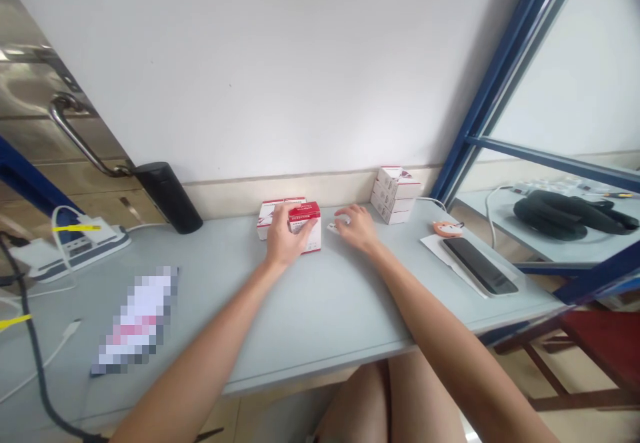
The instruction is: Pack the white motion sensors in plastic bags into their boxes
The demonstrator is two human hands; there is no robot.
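**Box in Left Grip, Right Grip a Narrow Gap Away**

Near the middle of the counter (320,326), toward its back edge, my left grip (284,239) is clamped on a red-and-white box (313,241), thumb laid across it. The box stands with its red top up; my fingers hide too much of it to tell the long axis.

My right grip (358,227) is the farther of the two, just off the box on the side of the counter's right end, so the box lies to its left. Its fingers curl over a small white piece (332,229) between the two grips; whether they have closed on it, I cannot tell. Beyond, near the back right corner, rises a stack (394,197) of similar boxes.
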